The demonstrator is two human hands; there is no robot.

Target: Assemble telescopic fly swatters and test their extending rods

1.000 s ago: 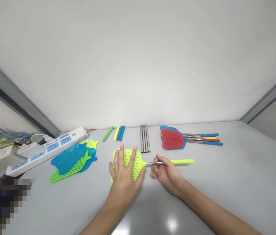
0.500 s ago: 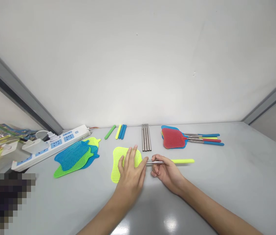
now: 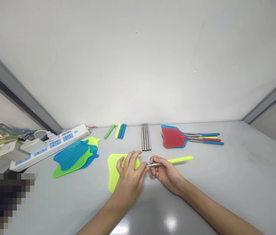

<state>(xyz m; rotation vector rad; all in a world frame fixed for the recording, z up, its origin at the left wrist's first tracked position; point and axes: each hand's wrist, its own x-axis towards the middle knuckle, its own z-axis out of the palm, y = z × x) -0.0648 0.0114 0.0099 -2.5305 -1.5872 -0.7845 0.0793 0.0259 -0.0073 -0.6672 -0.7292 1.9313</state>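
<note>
Between my hands a yellow fly swatter lies low over the table, its perforated head (image 3: 114, 173) on the left. My left hand (image 3: 130, 171) is over that head, with thumb and index finger pinched at the neck where the metal rod (image 3: 154, 165) meets it; the joint itself is hidden by the fingers. My right hand (image 3: 163, 171) is closed around the rod. Beyond it, the yellow grip (image 3: 180, 159) sticks out to the right, tilted slightly up.
Blue swatter heads (image 3: 71, 155) and a green one (image 3: 66, 172) lie left, against a white power strip (image 3: 54, 145). Along the back are a green grip (image 3: 109, 131), blue grips (image 3: 122, 131), several metal rods (image 3: 146, 137) and a pile of whole swatters, a red one (image 3: 173, 137) topmost.
The yellow swatter has turned: its head has shifted left and toward me, and its grip end has tilted up. Both hands stay on it.
</note>
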